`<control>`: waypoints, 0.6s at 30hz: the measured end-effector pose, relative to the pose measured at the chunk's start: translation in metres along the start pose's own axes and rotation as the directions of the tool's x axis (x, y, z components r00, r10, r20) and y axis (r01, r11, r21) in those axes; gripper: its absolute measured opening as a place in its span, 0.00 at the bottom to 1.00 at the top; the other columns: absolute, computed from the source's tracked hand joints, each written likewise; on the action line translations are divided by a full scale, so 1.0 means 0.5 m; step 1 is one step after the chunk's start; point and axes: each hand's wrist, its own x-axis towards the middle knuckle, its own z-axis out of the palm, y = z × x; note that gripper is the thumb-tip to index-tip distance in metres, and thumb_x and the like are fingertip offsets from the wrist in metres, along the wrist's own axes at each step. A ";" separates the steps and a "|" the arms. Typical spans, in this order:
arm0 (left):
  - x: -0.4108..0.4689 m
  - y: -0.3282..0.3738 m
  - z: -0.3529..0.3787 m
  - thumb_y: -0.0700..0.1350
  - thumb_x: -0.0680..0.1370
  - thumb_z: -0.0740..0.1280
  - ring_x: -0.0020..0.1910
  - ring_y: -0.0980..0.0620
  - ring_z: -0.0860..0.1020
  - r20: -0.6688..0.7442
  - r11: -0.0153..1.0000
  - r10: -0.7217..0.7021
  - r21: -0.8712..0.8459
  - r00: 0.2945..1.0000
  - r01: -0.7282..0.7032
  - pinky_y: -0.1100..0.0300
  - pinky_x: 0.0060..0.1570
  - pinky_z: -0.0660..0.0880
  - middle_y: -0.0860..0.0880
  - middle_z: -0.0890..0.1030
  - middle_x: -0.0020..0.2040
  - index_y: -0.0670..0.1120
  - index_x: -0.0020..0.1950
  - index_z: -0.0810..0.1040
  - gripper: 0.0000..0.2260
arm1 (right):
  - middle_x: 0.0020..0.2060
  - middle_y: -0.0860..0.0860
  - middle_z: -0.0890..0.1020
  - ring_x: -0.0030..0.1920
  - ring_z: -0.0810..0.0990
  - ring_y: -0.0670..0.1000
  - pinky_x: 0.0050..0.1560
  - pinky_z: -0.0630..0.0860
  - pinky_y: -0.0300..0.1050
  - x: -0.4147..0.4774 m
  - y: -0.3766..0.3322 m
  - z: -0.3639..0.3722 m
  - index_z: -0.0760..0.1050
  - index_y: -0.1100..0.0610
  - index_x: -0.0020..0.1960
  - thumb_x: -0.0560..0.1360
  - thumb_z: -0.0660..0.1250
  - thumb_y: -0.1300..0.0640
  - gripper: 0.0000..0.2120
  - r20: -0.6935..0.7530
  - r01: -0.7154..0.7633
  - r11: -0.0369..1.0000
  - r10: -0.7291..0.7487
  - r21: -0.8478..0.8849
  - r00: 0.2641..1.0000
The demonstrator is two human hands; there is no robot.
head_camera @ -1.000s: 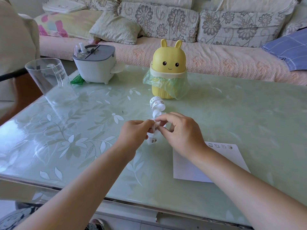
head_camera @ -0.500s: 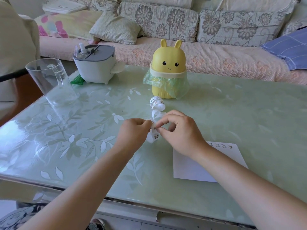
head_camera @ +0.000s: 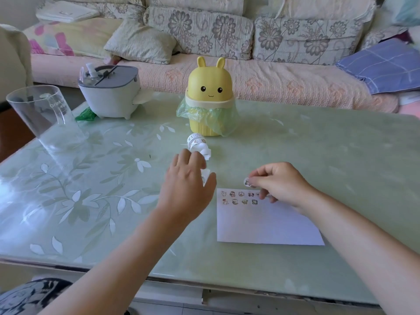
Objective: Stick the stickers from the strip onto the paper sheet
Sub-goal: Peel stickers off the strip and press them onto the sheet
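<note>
A curled white sticker strip (head_camera: 197,144) lies on the green table, its near end running under my left hand (head_camera: 186,187). That hand hovers over the strip with fingers spread; whether it still touches the strip is unclear. My right hand (head_camera: 280,184) pinches a small round sticker (head_camera: 247,182) between thumb and forefinger, just above the top edge of the white paper sheet (head_camera: 266,223). Two rows of several small stickers (head_camera: 241,197) sit along the sheet's top left.
A yellow rabbit-shaped bin (head_camera: 210,98) with a green bag stands behind the strip. A grey-lidded white container (head_camera: 110,92) and a clear plastic cup (head_camera: 43,117) are at the left. A sofa with cushions runs behind the table (head_camera: 341,155).
My hands have parted. The right hand pulled a sticker off the strip and carried it right, over the paper sheet; the left hand opened above the strip.
</note>
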 end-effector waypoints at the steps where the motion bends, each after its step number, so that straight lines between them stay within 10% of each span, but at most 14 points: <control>1: 0.000 0.010 0.007 0.49 0.75 0.68 0.47 0.47 0.71 0.010 0.996 0.082 -0.026 0.997 -0.082 0.55 0.44 0.69 0.50 0.71 0.47 0.46 0.50 0.74 0.09 | 0.34 0.49 0.84 0.28 0.79 0.47 0.27 0.71 0.39 -0.002 0.012 -0.010 0.83 0.56 0.44 0.73 0.74 0.59 0.02 0.008 -0.021 1.000 0.021 -0.023 1.000; 7: -0.023 0.045 0.069 0.46 0.75 0.68 0.51 0.51 0.73 0.309 0.936 0.343 -0.195 0.887 -0.294 0.50 0.47 0.76 0.53 0.76 0.52 0.50 0.55 0.80 0.10 | 0.29 0.52 0.82 0.26 0.76 0.49 0.26 0.68 0.38 -0.016 0.062 -0.042 0.82 0.53 0.39 0.74 0.72 0.56 0.06 0.031 -0.092 0.980 0.099 -0.176 0.995; 18: -0.037 0.056 0.097 0.47 0.76 0.63 0.58 0.53 0.72 0.446 0.925 0.377 -0.142 0.812 -0.351 0.58 0.48 0.74 0.56 0.75 0.59 0.55 0.62 0.78 0.16 | 0.32 0.55 0.83 0.25 0.75 0.50 0.25 0.68 0.35 -0.008 0.073 -0.040 0.84 0.50 0.35 0.71 0.72 0.55 0.06 0.021 -0.061 0.966 0.068 -0.252 0.997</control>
